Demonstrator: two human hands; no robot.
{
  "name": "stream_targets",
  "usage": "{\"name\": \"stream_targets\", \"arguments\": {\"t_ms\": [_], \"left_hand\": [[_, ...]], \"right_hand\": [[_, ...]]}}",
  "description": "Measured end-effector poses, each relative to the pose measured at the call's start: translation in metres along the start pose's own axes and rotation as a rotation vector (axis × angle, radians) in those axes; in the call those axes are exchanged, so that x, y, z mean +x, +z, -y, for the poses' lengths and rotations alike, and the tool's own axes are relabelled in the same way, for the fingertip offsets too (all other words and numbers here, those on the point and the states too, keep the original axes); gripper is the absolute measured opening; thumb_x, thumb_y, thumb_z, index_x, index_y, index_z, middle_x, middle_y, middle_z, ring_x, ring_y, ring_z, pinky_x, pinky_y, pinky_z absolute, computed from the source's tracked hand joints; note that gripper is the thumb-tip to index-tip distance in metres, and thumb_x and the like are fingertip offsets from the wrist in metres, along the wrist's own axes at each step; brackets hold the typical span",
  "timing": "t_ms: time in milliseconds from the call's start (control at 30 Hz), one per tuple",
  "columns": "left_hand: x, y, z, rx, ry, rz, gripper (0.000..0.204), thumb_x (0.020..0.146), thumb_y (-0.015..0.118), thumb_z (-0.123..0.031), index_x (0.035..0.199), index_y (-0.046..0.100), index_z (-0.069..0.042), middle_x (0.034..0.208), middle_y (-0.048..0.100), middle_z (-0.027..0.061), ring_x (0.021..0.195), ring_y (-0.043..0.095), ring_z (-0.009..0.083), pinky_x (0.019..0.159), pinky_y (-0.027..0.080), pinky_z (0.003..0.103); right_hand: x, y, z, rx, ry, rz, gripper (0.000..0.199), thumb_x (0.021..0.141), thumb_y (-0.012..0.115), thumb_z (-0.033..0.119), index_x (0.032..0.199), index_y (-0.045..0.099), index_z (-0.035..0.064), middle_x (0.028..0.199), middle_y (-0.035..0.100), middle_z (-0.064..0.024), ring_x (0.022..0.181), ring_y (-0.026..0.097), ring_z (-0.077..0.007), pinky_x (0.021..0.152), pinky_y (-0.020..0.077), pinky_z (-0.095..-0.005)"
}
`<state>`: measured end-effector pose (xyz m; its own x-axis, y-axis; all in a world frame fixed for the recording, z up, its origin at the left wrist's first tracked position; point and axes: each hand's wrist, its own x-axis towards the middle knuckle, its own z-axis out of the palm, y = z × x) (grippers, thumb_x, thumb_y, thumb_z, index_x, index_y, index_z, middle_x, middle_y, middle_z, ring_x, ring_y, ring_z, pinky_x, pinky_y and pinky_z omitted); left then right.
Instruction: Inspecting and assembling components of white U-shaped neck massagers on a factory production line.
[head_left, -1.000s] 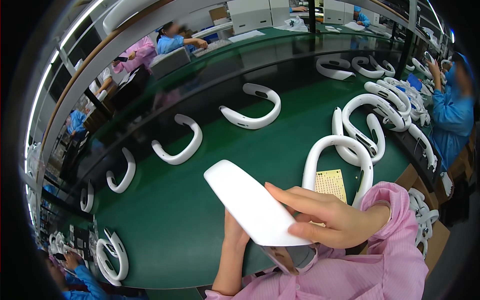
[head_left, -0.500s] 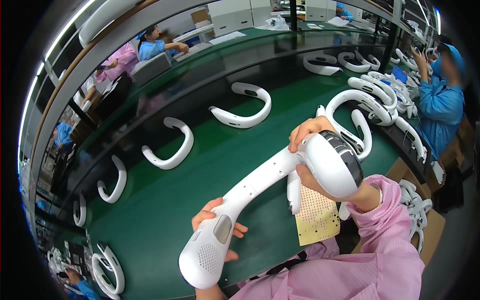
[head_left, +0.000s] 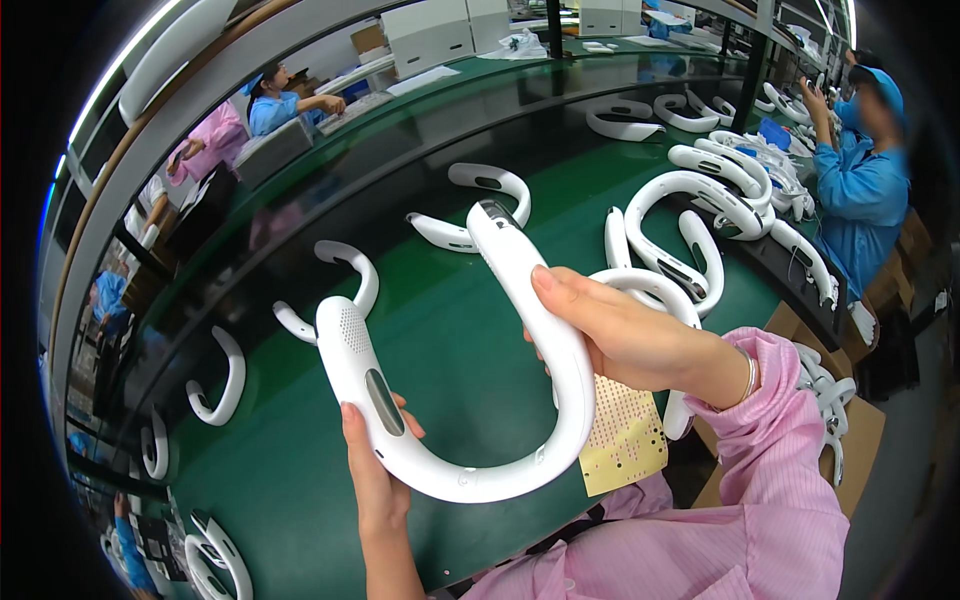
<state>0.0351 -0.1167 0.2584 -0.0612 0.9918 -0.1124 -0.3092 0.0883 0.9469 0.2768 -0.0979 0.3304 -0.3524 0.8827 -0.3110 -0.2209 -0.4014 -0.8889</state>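
A white U-shaped neck fan (head_left: 575, 400) is held up above the green bench, its curve toward me and both ends pointing away. My left hand (head_left: 378, 470) is closed around its left arm, beside the grey oval panel and below the perforated patch. On the other arm, my right hand (head_left: 630, 335) grips from the outside with the thumb on top; part of its fingers is hidden behind the fan. Just beyond my right hand lies another white fan (head_left: 665, 292), partly covered by the hand. A yellow dotted sheet (head_left: 625, 440) lies below my right wrist.
Several white neck fans, one of them (head_left: 365, 275), stand along the dark conveyor strip beyond the green bench (head_left: 270, 480). More fans (head_left: 690, 185) pile up at the right. A cardboard box (head_left: 860, 450) holds white parts. A co-worker in blue (head_left: 865, 190) sits at the far right.
The held fan has been turned from an end-on tilt to a U facing away from me. My right hand has shifted from its end onto the side of its arm.
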Motion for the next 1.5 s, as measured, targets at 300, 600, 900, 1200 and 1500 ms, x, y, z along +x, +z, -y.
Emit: {"name": "stream_targets", "arguments": {"t_ms": [300,600,900,1200,1500], "left_hand": [[0.076,0.02,0.022,0.231,-0.031,0.176,0.063,0.095,0.018,-0.052,0.112,0.053,-0.003,0.085,0.064,0.0081,0.077,0.058,0.013,0.07,0.046,0.027],[0.26,0.104,0.108,1.423,0.931,0.389,0.057,0.077,0.064,-0.032,0.129,0.044,-0.016,0.135,0.04,0.0091,0.127,0.033,0.0313,0.103,0.025,0.049],[0.28,0.111,0.076,1.41,1.078,0.597,0.032,0.078,0.063,-0.03,0.099,0.055,-0.007,0.088,0.056,0.0071,0.094,0.054,0.0218,0.105,0.021,0.051],[0.104,0.053,-0.031,0.162,0.279,0.594,0.047,0.092,0.041,-0.044,0.109,0.045,0.0,0.08,0.058,0.012,0.065,0.058,0.0173,0.056,0.045,0.026],[-0.028,0.003,-0.028,-0.553,-0.131,0.31,0.046,0.091,0.03,-0.039,0.104,0.048,0.001,0.074,0.051,0.0076,0.054,0.049,0.018,0.047,0.037,0.029]], "right_hand": [[0.044,-0.056,0.0,-0.037,-0.101,-0.224,0.043,0.076,0.066,0.009,0.11,0.04,-0.0001,0.081,0.05,-0.0054,0.065,0.054,-0.0112,0.054,0.0475,-0.0242],[0.194,-0.224,0.046,0.448,-0.376,-0.68,0.049,0.081,0.056,0.02,0.114,0.03,-0.005,0.103,0.044,-0.0175,0.093,0.054,-0.033,0.077,0.0477,-0.0544],[0.2,-0.242,0.03,-0.246,0.057,-0.572,0.039,0.087,0.043,0.008,0.122,0.037,-0.0088,0.103,0.053,-0.025,0.084,0.061,-0.0357,0.072,0.0559,-0.0413],[0.056,-0.093,-0.005,-0.438,-0.379,0.008,0.081,0.083,0.065,0.027,0.137,0.01,0.0025,0.135,0.028,-0.019,0.127,0.031,-0.0284,0.105,0.0271,-0.0404],[-0.008,-0.017,-0.069,-0.138,-0.325,-0.048,0.046,0.094,0.043,0.03,0.13,0.031,0.0044,0.086,0.056,-0.0075,0.074,0.056,-0.0115,0.067,0.048,-0.0268]]}}
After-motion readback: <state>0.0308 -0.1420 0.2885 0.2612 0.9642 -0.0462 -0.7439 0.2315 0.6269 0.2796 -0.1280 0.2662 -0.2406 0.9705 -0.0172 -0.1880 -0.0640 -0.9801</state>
